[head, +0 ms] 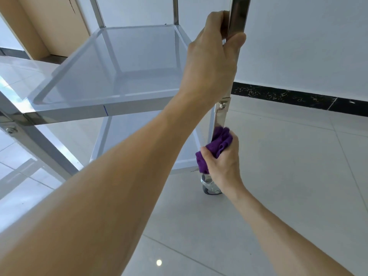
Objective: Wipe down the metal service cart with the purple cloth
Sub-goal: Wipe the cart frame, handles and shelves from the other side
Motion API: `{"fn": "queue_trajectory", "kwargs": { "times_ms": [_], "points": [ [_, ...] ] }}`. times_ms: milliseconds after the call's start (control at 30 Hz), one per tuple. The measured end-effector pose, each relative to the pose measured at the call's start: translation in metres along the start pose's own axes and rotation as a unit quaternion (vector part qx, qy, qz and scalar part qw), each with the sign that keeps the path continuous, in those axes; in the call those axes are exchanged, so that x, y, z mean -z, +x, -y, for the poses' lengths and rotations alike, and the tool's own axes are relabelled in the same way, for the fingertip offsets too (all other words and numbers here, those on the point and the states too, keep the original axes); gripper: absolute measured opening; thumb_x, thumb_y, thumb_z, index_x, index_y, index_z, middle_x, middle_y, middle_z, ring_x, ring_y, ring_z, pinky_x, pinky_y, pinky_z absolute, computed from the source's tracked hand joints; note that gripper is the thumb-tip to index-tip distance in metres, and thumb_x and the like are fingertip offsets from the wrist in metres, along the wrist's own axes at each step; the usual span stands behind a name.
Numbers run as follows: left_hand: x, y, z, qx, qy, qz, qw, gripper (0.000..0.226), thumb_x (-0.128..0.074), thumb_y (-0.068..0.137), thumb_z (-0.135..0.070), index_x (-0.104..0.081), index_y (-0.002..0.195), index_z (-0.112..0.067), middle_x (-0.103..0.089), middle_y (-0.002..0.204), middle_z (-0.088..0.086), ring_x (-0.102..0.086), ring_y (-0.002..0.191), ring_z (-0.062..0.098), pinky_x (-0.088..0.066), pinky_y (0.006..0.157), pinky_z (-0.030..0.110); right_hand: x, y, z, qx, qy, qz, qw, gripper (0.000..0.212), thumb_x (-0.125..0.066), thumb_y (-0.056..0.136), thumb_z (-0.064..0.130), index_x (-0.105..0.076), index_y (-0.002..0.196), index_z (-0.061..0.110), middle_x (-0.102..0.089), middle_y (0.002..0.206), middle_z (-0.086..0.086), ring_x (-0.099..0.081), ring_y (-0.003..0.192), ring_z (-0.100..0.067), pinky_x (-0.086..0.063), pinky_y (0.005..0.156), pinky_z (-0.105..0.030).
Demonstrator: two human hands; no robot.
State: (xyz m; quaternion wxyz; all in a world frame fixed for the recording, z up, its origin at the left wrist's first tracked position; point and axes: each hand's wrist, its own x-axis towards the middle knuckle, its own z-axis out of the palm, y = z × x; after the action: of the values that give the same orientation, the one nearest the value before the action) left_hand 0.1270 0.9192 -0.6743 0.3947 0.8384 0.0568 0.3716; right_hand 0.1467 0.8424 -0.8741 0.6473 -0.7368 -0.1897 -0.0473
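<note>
A bunched purple cloth [216,149] was pressed against the lower part of a metal service cart's [111,80] near right corner post [220,120], between the middle shelf and the bottom shelf. The right hand [223,162] gripped the cloth, fingers and thumb curled around it, with folds of purple fabric showing above and to the left of the knuckles. The cloth touched the post just below a bolted bracket [223,106] that joined the middle shelf to the post.

Higher on the same post [238,16], the left hand [211,56] was wrapped around the shiny metal, thumb on the near side and fingers curled behind. The left forearm crossed the view diagonally from the lower left, and the right forearm came up from the lower right. The two hands were well apart, one above the other along the post.

The cart's middle shelf [79,111] was a shallow stainless tray with a raised rim, reflecting pale light. The bottom shelf [139,136] showed beneath it. A caster wheel [211,188] sat under the post, directly below the right hand, on glossy pale floor tiles [288,176].

Beyond the cart stood a white wall [308,46] with a dark marbled baseboard [288,96]. A tan wooden panel [49,26] appeared at the upper left.
</note>
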Motion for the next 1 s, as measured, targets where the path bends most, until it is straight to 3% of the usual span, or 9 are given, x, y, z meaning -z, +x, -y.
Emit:
{"fn": "queue_trajectory", "kwargs": {
  "times_ms": [100, 167, 400, 533, 667, 800, 867, 933, 1000],
  "points": [
    [0.003, 0.000, 0.001, 0.003, -0.005, 0.003, 1.000, 0.027, -0.048, 0.103, -0.023, -0.050, 0.129, -0.013, -0.056, 0.106, -0.010, -0.054, 0.076, 0.001, -0.041, 0.065, 0.002, -0.002, -0.010, -0.037, -0.100, -0.074, 0.073, 0.990, 0.031, -0.072, 0.081, 0.001, -0.050, 0.099, 0.013, -0.055, 0.096, -0.002, -0.058, 0.080, -0.001, -0.041, 0.060, -0.002],
    [0.007, 0.001, 0.001, 0.005, -0.007, 0.012, 1.000, 0.027, -0.049, 0.103, -0.023, -0.050, 0.129, -0.014, -0.055, 0.106, -0.010, -0.055, 0.081, 0.004, -0.042, 0.065, 0.003, 0.001, -0.008, -0.050, -0.143, -0.111, 0.117, 0.977, 0.030, -0.073, 0.081, 0.005, -0.052, 0.101, 0.010, -0.062, 0.098, -0.006, -0.062, 0.080, -0.010, -0.042, 0.059, -0.004],
    [0.035, -0.007, 0.005, 0.033, -0.009, 0.031, 0.999, 0.024, -0.049, 0.102, -0.024, -0.052, 0.125, -0.017, -0.055, 0.097, -0.021, -0.056, 0.082, 0.001, -0.039, 0.065, 0.001, 0.018, 0.009, -0.026, -0.120, -0.165, 0.223, 0.953, 0.036, -0.075, 0.081, 0.012, -0.048, 0.101, 0.024, -0.060, 0.095, 0.010, -0.058, 0.078, 0.006, -0.040, 0.058, 0.000],
    [0.061, -0.022, 0.009, 0.040, -0.003, 0.031, 0.999, 0.016, -0.050, 0.102, -0.025, -0.051, 0.117, -0.021, -0.056, 0.095, -0.023, -0.055, 0.073, -0.005, -0.037, 0.063, 0.003, 0.017, 0.021, 0.006, -0.101, -0.116, 0.252, 0.956, 0.045, -0.075, 0.079, 0.007, -0.050, 0.114, 0.019, -0.064, 0.106, -0.003, -0.065, 0.075, 0.001, -0.045, 0.057, -0.005],
    [0.093, -0.043, 0.014, 0.048, 0.000, 0.020, 0.999, 0.002, -0.049, 0.102, -0.022, -0.047, 0.102, -0.022, -0.055, 0.082, -0.027, -0.053, 0.066, -0.013, -0.038, 0.063, 0.002, 0.008, 0.032, 0.039, -0.057, -0.096, 0.257, 0.960, 0.051, -0.075, 0.081, 0.013, -0.048, 0.121, 0.027, -0.061, 0.114, 0.007, -0.063, 0.099, -0.008, -0.044, 0.070, -0.010],
    [0.131, -0.062, 0.018, 0.096, -0.024, 0.012, 0.995, 0.008, -0.049, 0.101, -0.026, -0.053, 0.108, -0.027, -0.064, 0.103, -0.018, -0.061, 0.104, -0.004, -0.043, 0.076, 0.006, -0.011, 0.044, 0.078, 0.034, -0.070, 0.219, 0.973, 0.056, -0.075, 0.083, 0.011, -0.045, 0.125, 0.033, -0.053, 0.121, 0.008, -0.056, 0.106, -0.005, -0.044, 0.076, -0.006],
    [0.149, -0.072, 0.018, 0.122, -0.034, -0.003, 0.992, 0.011, -0.050, 0.100, -0.025, -0.055, 0.108, -0.030, -0.066, 0.105, -0.013, -0.063, 0.106, 0.004, -0.047, 0.072, 0.011, -0.022, 0.049, 0.099, 0.114, -0.073, 0.223, 0.965, 0.055, -0.073, 0.084, 0.004, -0.047, 0.128, 0.025, -0.050, 0.126, 0.004, -0.055, 0.111, -0.013, -0.049, 0.080, -0.009],
    [0.164, -0.081, 0.017, 0.135, -0.033, -0.027, 0.990, 0.013, -0.050, 0.098, -0.019, -0.055, 0.103, -0.030, -0.068, 0.102, -0.009, -0.067, 0.098, 0.008, -0.049, 0.065, 0.013, -0.035, 0.055, 0.120, 0.184, -0.100, 0.254, 0.944, 0.055, -0.069, 0.085, -0.001, -0.047, 0.132, 0.019, -0.045, 0.132, 0.003, -0.052, 0.115, -0.018, -0.056, 0.085, -0.022],
    [0.178, -0.089, 0.017, 0.143, -0.009, -0.055, 0.988, 0.011, -0.052, 0.098, -0.022, -0.055, 0.100, -0.032, -0.068, 0.098, -0.006, -0.068, 0.093, 0.009, -0.047, 0.070, 0.017, -0.048, 0.060, 0.139, 0.259, -0.158, 0.284, 0.910, 0.058, -0.067, 0.085, -0.004, -0.046, 0.135, 0.014, -0.042, 0.136, 0.001, -0.049, 0.120, -0.020, -0.054, 0.094, -0.037]
  ]
}}
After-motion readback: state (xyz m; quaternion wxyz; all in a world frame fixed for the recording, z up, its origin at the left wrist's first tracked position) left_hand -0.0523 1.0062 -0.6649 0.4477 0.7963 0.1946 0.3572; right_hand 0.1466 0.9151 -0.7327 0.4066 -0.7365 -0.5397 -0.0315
